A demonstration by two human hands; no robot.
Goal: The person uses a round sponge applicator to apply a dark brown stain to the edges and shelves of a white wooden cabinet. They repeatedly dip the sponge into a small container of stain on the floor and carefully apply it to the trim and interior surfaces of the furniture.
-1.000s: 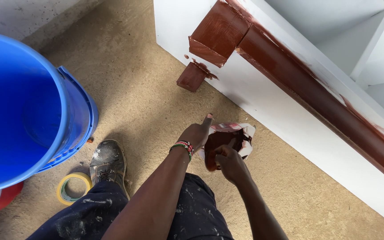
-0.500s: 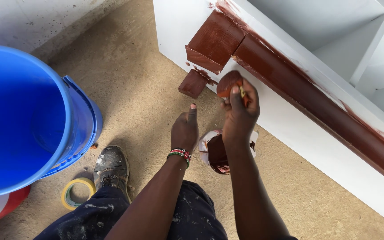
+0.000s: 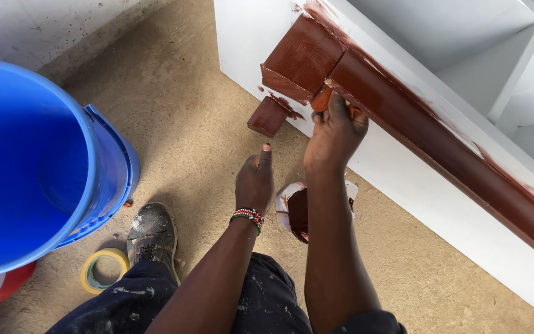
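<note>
- A white cabinet (image 3: 403, 161) runs along the right, with a long brown-painted rail (image 3: 440, 130) fixed across its front, ending in a brown block (image 3: 301, 59) at the corner.
- A big blue bucket (image 3: 26, 161) stands at the left on the rough floor (image 3: 174, 99).
- The right hand (image 3: 335, 133) is raised to the underside of the rail beside the block, fingers closed around a brown-stained sponge (image 3: 322, 99) pressed against the wood.
- The left hand (image 3: 256, 179) hangs lower, holding a small white cup (image 3: 298, 210) of brown paint against its palm, thumb stretched out.
- A paint-spattered shoe (image 3: 151, 235) rests beside a roll of yellow tape (image 3: 103, 270).
</note>
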